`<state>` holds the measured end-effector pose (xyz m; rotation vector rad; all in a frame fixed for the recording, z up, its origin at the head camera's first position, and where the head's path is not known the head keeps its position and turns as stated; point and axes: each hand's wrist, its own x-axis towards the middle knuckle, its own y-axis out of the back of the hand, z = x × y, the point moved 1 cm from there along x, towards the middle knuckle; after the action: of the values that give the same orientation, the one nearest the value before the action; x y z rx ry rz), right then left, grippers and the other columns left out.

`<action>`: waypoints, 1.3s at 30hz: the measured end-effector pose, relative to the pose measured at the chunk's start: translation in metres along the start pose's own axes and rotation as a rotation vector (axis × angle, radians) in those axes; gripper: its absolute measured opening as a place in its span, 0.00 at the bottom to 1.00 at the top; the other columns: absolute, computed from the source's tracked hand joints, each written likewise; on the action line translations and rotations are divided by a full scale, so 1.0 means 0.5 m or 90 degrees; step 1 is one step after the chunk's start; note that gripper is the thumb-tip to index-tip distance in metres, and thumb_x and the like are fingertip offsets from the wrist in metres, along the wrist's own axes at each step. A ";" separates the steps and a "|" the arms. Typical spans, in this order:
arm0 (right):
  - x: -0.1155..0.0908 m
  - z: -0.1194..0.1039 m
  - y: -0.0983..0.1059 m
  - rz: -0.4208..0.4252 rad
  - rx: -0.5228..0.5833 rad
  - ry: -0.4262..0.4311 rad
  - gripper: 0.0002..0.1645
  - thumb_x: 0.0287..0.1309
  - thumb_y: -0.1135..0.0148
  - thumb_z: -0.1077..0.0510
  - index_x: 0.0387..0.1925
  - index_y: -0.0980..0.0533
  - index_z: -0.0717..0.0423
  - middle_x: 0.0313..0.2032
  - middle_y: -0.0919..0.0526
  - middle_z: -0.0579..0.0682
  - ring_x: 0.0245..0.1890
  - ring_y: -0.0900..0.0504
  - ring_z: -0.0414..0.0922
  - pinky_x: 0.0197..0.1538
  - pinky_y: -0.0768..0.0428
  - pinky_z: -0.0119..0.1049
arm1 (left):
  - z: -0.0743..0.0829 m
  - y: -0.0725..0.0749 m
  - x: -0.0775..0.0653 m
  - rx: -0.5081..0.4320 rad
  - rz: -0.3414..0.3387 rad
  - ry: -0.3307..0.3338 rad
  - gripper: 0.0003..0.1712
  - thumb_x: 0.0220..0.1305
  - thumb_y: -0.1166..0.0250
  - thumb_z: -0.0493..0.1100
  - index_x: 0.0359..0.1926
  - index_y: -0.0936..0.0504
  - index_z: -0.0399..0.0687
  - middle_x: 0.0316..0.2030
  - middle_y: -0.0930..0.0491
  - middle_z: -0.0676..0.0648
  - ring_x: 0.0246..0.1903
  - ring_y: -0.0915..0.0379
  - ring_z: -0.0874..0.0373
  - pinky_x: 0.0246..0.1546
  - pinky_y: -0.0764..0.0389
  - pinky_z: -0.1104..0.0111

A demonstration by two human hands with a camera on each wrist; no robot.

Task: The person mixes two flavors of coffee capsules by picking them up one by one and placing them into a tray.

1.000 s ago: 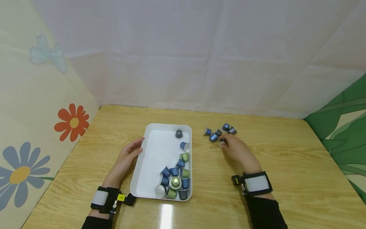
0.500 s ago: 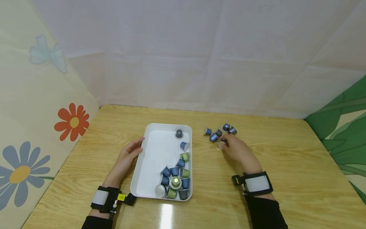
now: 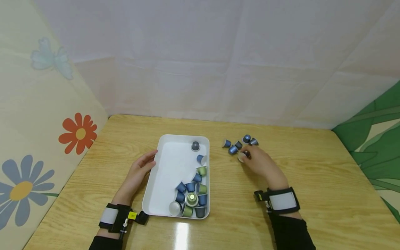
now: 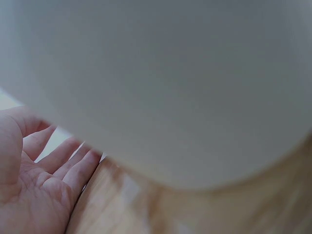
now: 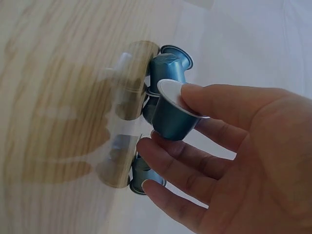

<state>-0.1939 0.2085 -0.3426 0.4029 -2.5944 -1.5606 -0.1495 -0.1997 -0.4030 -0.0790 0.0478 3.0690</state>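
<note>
My right hand (image 3: 259, 162) pinches a coffee capsule (image 5: 174, 114) between thumb and fingers, the thumb on its pale lid and the fingers at its dark blue-green cup. In the head view only the capsule's pale lid shows beside the fingertips. Several blue and dark capsules (image 3: 233, 149) lie on the table just beyond that hand. My left hand (image 3: 139, 172) lies along the left side of a white tray (image 3: 168, 166), its fingertips at the rim and its fingers loosely extended. In the left wrist view, the tray's blurred wall hides part of those fingers.
Inside the tray, blue, green and grey capsules (image 3: 190, 187) cluster at the near right, and one dark grey capsule (image 3: 195, 146) stands near the far right corner. The wooden table (image 3: 231, 208) ends at a white cloth backdrop (image 3: 218, 69). Printed panels (image 3: 25, 114) flank the sides.
My right hand stays beside the loose capsules; the pale lid in its fingers shows more and sits slightly higher. My left hand and the tray have not visibly moved.
</note>
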 end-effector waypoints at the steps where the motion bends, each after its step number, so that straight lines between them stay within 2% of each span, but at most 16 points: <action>1: 0.000 -0.002 0.001 -0.003 0.000 -0.002 0.19 0.71 0.44 0.57 0.54 0.25 0.68 0.54 0.22 0.67 0.56 0.25 0.65 0.58 0.29 0.61 | 0.000 0.000 -0.001 0.000 0.001 0.000 0.27 0.73 0.44 0.35 0.70 0.34 0.35 0.69 0.36 0.37 0.67 0.39 0.46 0.53 0.27 0.78; 6: -0.001 -0.014 0.001 -0.014 -0.004 -0.009 0.19 0.70 0.43 0.56 0.53 0.24 0.67 0.52 0.22 0.65 0.54 0.24 0.62 0.56 0.27 0.59 | 0.000 0.001 -0.001 -0.004 0.004 -0.004 0.27 0.72 0.44 0.35 0.70 0.34 0.34 0.69 0.36 0.37 0.66 0.39 0.46 0.54 0.27 0.78; 16: -0.008 -0.046 -0.003 -0.014 -0.040 0.019 0.19 0.71 0.44 0.55 0.54 0.23 0.65 0.54 0.23 0.66 0.54 0.24 0.62 0.55 0.26 0.59 | -0.004 0.000 -0.002 -0.005 -0.004 -0.017 0.28 0.73 0.44 0.35 0.70 0.35 0.33 0.70 0.36 0.37 0.67 0.40 0.45 0.54 0.28 0.78; 25: -0.004 -0.075 -0.016 0.017 -0.064 0.084 0.16 0.68 0.41 0.55 0.51 0.20 0.61 0.48 0.21 0.60 0.47 0.21 0.57 0.50 0.23 0.55 | 0.002 0.000 -0.001 0.005 -0.003 -0.019 0.27 0.73 0.44 0.36 0.70 0.35 0.34 0.70 0.36 0.37 0.67 0.40 0.45 0.54 0.29 0.78; 39: -0.020 -0.122 -0.019 0.020 -0.083 0.090 0.22 0.71 0.43 0.52 0.58 0.24 0.62 0.55 0.22 0.62 0.56 0.24 0.61 0.57 0.26 0.58 | -0.003 -0.001 -0.001 -0.012 0.009 0.000 0.27 0.73 0.44 0.36 0.70 0.34 0.37 0.69 0.35 0.40 0.67 0.39 0.48 0.53 0.27 0.77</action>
<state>-0.1699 0.1548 -0.3211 0.4407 -2.3674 -1.6165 -0.1491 -0.1993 -0.4043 -0.0811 0.0199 3.0835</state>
